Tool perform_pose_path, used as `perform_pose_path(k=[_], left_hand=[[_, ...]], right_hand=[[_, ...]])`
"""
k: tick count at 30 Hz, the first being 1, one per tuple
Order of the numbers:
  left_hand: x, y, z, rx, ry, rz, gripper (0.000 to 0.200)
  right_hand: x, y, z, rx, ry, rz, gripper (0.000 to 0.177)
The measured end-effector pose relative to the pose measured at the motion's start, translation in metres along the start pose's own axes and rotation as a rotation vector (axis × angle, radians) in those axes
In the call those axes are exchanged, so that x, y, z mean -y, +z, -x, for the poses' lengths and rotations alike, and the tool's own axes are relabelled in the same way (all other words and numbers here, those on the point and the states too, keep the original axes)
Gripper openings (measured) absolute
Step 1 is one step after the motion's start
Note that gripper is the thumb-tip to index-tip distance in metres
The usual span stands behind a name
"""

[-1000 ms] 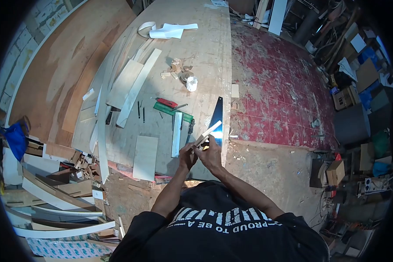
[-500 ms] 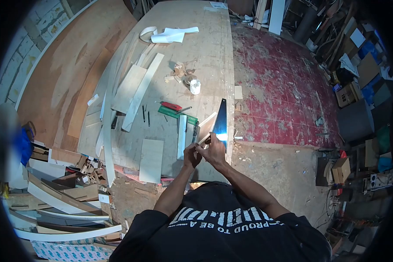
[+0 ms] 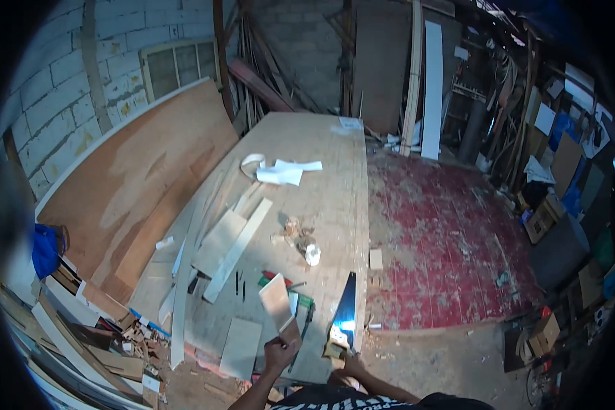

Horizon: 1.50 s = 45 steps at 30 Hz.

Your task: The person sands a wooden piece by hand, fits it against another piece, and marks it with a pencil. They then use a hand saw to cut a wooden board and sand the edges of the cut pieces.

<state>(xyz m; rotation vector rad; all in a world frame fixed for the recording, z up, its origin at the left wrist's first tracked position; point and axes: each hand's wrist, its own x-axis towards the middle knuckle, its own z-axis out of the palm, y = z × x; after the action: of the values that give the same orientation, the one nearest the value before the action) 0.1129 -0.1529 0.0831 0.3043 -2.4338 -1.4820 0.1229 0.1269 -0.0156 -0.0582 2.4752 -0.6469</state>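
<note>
My left hand is closed round the lower end of a short wooden board, which tilts up over the workbench. Its upper part is brightly lit and its lower part near my fingers is darker. On the bench's right side lies a handsaw, blade pointing away from me. My right hand is right at the near end of the saw's handle; its fingers are dim and partly hidden, and I cannot tell whether they grip it. Behind the raised board lie a green tool and a red one, partly covered.
On the bench are a white cup beside wood scraps, white paper, a long strip, two dark pens and a flat panel. A large plywood sheet leans left; red tiled floor lies right.
My view has tilted up. My left hand has raised the board off the bench and moved left with it. My right hand has parted from the left and is at the saw handle.
</note>
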Motion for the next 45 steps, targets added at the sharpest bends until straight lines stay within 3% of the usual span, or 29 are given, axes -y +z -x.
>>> perform_pose_path(k=[3,6,8,9,12,14,16,20,22,24,26,29,30,34,40,42,45], left_hand=[[-0.020,-0.019,0.009,-0.022,-0.046,0.060,0.030],[-0.010,-0.021,0.019,-0.025,-0.077,0.076,0.030],[-0.006,-0.023,0.022,-0.032,-0.086,0.058,0.029],[-0.010,-0.023,0.025,-0.034,-0.085,0.106,0.028],[-0.048,-0.034,0.035,-0.004,-0.106,0.144,0.035],[-0.057,-0.034,0.035,0.060,-0.431,0.199,0.032],[-0.070,-0.024,0.033,-0.037,-0.351,0.215,0.039],[-0.079,-0.023,0.027,0.017,-0.418,0.069,0.033],[-0.081,-0.019,0.013,0.039,-0.425,0.033,0.034],[-0.088,-0.016,0.001,0.012,-0.420,0.263,0.037],[-0.124,-0.024,-0.015,0.067,-0.395,0.306,0.038],[-0.132,-0.019,-0.040,0.123,-0.298,0.438,0.036],[-0.139,-0.019,-0.048,0.143,-0.269,0.486,0.036],[-0.164,-0.018,-0.067,0.298,-0.360,0.611,0.032],[-0.180,-0.023,-0.076,0.535,-0.194,0.603,0.035],[-0.182,-0.024,-0.077,0.576,-0.225,1.080,0.044],[-0.184,-0.026,-0.090,0.652,-0.198,1.254,0.050]], right_hand=[[-0.006,0.018,-0.016,-0.091,-0.012,-0.026,0.066],[-0.016,0.025,-0.041,-0.018,-0.010,-0.064,0.055],[-0.024,0.030,-0.056,-0.195,0.027,-0.315,0.040],[-0.018,0.013,-0.053,-0.237,-0.030,-0.283,0.031],[0.001,-0.049,-0.065,-0.195,-0.092,0.000,0.030],[0.006,-0.071,-0.100,-0.233,-0.032,-0.033,0.029],[0.000,-0.087,-0.141,-0.231,-0.094,-0.003,0.035],[0.007,-0.105,-0.188,-0.326,-0.066,0.232,0.056],[0.043,-0.134,-0.170,-0.334,-0.225,0.035,0.056],[0.092,-0.170,-0.121,0.076,-0.392,-0.562,0.052],[0.141,-0.212,-0.038,0.455,-0.537,-0.906,0.047],[0.163,-0.218,-0.001,0.397,-0.647,-0.759,0.033],[0.158,-0.221,-0.004,0.470,-0.551,-0.728,0.035],[0.163,-0.233,0.023,0.239,-0.493,-0.843,0.019],[0.154,-0.233,0.052,0.259,-0.447,-1.209,0.022],[0.150,-0.233,0.058,0.327,-0.420,-1.356,0.025],[0.156,-0.235,0.070,0.377,-0.392,-1.433,0.033]])
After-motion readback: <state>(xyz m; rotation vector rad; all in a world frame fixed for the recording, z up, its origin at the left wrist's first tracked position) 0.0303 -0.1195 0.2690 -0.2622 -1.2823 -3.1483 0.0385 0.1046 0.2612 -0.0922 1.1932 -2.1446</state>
